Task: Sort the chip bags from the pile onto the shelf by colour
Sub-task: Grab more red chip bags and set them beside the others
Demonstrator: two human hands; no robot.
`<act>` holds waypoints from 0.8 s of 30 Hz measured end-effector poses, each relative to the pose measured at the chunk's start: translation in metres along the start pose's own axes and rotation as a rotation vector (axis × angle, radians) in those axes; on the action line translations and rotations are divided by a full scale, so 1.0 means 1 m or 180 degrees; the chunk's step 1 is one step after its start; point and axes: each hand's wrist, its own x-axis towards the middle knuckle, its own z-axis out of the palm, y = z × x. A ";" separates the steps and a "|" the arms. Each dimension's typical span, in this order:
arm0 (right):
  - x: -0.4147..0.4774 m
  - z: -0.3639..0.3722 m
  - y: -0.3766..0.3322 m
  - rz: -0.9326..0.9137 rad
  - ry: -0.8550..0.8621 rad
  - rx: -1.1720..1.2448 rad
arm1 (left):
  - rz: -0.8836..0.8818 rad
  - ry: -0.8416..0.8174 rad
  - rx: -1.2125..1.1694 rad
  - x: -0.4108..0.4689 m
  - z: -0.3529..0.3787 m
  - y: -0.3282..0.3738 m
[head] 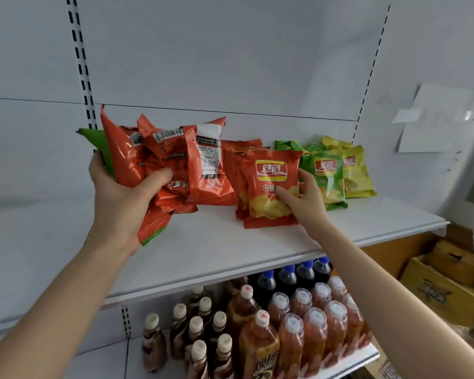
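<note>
Fingers (159,175) of the left hand (121,201) curl tight round a red bunch (173,160) of crumpled chip bags, with one green bag (97,142) at its back. The bunch is held up over the left part of the shelf (216,247), its lower corners close to the board.

Right hand (305,199) reaches to the middle of the shelf; its thumb and fingers (285,196) pinch the right edge of the front red bag (267,187), which stands upright on the board with more red bags touching behind it. Just to the right stands a green row (326,179), and beyond that a yellow row (355,170), each touching the next.

The shelf is a plain white board set against a white back panel (230,64) with black-slotted uprights (80,64). Below it, a lower shelf carries brown bottles (197,337), orange bottles (312,324) and dark bottles (288,277) with blue caps. Yellow cartons (443,285) sit low on the right, and a white paper (435,119) hangs on the right wall.
</note>
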 end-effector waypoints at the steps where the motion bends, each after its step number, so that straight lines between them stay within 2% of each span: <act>1: 0.002 0.001 0.001 0.0053 -0.0033 0.0048 | -0.0009 -0.0005 0.0014 0.000 0.002 -0.001; 4: 0.003 0.002 0.003 0.0093 -0.0194 0.0144 | -0.0018 0.0001 0.0058 -0.003 0.007 -0.006; 9: 0.008 0.007 0.007 -0.0201 -0.0563 -0.0691 | -0.0058 0.0033 0.0131 -0.012 0.011 -0.007; 12: 0.011 0.010 0.007 -0.0218 -0.0686 -0.0868 | -0.0046 0.0061 0.0148 -0.017 0.011 -0.007; 20: 0.010 -0.014 0.002 -0.0071 -0.0376 -0.0892 | 0.0027 0.0169 0.0082 -0.031 0.010 -0.006; 22: 0.000 -0.019 -0.009 -0.0546 0.0049 -0.0905 | 0.0066 0.0186 0.0080 -0.034 0.013 -0.007; 24: -0.019 -0.016 -0.035 -0.1547 0.0358 -0.0528 | 0.0139 0.0237 0.0128 -0.035 0.018 -0.008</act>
